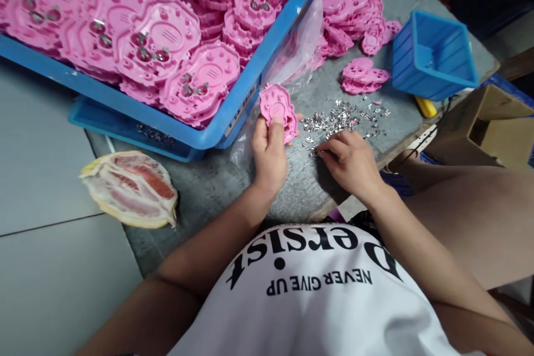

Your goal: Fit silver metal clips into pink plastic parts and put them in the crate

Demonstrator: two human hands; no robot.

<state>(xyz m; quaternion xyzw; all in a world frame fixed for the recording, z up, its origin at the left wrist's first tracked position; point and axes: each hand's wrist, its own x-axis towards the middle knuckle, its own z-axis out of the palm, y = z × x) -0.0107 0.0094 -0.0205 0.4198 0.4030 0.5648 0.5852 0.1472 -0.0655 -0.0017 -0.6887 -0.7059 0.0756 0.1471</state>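
My left hand grips a pink plastic plate with a scalloped edge, thumb on its face and fingers underneath. My right hand is at the near edge of a spread of small shiny metal pieces on the grey table. Its thumb and forefinger are pinched together among the bits; what is between the fingertips is too small to make out. Beyond the metal pieces lies a short stack of similar pink plastic parts.
A large blue crate full of pink plates with metal pieces on them stands at upper left, over a shallow blue tray. Opened pomelo lies at left. At right are a small blue bin, a pink heap and a cardboard box.
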